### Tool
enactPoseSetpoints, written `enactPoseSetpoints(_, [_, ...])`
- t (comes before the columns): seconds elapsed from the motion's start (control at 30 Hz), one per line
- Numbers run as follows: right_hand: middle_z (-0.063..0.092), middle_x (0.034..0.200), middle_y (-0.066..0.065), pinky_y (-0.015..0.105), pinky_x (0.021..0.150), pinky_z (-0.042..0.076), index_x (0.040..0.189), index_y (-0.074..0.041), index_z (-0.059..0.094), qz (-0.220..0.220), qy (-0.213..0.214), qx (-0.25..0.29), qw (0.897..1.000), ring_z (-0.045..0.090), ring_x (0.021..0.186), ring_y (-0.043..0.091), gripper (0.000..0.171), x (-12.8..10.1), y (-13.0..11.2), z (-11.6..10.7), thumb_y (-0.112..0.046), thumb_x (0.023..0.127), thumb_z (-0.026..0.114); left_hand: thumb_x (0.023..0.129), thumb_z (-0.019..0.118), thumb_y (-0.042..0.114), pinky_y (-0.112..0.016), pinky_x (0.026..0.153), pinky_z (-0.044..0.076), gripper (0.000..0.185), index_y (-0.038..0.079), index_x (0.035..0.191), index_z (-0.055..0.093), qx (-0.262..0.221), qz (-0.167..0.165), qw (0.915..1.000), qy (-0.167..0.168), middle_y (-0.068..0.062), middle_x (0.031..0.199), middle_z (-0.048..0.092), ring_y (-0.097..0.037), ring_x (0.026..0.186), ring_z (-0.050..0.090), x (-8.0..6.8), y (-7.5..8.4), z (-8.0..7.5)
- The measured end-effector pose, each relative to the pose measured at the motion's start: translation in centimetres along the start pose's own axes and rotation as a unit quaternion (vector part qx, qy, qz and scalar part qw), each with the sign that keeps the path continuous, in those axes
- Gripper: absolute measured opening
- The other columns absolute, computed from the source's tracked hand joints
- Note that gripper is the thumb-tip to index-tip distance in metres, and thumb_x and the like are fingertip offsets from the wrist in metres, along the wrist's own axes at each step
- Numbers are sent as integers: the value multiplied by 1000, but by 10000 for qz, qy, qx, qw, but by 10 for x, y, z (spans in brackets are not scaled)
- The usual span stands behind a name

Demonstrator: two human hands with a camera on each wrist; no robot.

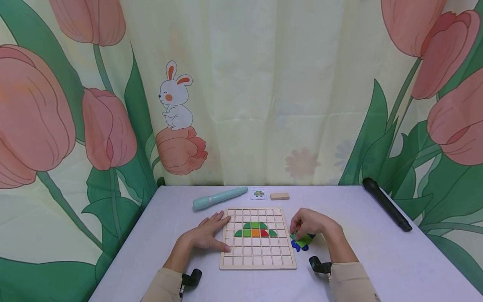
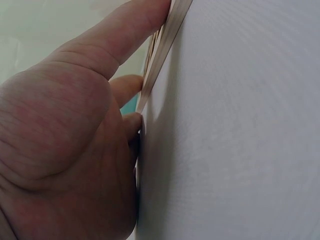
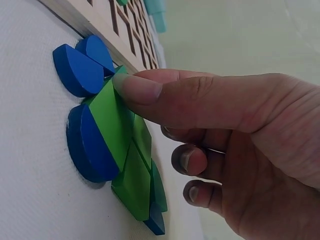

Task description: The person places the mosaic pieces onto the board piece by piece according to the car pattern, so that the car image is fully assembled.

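Note:
A wooden grid board [image 1: 258,268] lies on the white table, with a dome of dark green, light green, orange and red pieces set in its cells. My left hand [image 1: 206,233] lies spread at the board's left side, thumb and fingertips on its edge. Just off the board's right edge is a small pile of pieces, with blue rounded ones [image 3: 95,145] and light green ones [image 3: 136,182]. There my right hand [image 1: 312,222] pinches a light green block [image 3: 111,122] at one end between thumb and index finger; the index fingertip is hidden behind it.
Behind the board lie a teal tube [image 1: 219,198], a small pattern card [image 1: 259,193] and a wooden block [image 1: 280,196]. A black rod [image 1: 387,204] rests at the table's right edge. A tulip-printed curtain [image 1: 264,92] hangs behind the table.

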State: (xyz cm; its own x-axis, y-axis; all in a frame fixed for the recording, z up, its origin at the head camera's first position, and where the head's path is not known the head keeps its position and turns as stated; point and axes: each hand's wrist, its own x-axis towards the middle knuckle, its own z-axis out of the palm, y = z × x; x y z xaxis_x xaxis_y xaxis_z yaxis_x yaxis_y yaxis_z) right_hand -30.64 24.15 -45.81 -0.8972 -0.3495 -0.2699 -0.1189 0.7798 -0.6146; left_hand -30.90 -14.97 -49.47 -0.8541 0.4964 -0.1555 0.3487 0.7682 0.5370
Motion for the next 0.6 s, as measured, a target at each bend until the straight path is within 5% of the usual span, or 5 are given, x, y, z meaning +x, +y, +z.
enactPoseSetpoints(0.6, [61,68,1,31,67,43,80,-12,79,17,-2,-9,10000,55,71,17,15,1,1,1,-2,77,89,75,81,67,-59,131,6,112,21,165,32,-27,21,10000,-41,-11,176,12,-33,164,7,0,-1,0])
